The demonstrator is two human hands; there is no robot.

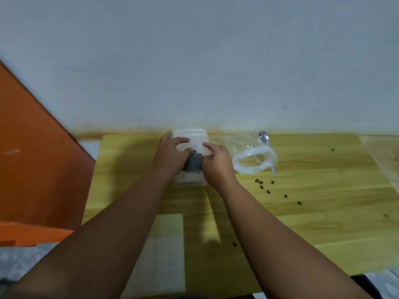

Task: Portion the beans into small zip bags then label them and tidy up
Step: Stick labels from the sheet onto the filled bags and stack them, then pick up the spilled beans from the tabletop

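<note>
Clear bean-filled zip bag (pixel 194 163) between fingers (pixel 185 140) of left hand (pixel 170 155) and right hand (pixel 217 164)

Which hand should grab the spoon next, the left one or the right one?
Probably the right hand. The spoon lies on the table to its right, partly under a clear plastic bag, so the left hand would have to cross over. Both hands pinch the small bean bag.

A yellow wooden table (pixel 323 212) stood against a pale grey wall (pixel 194 61); an orange panel (pixel 32 158) occupied the left side, with grey flooring (pixel 17 262) nearer.
</note>
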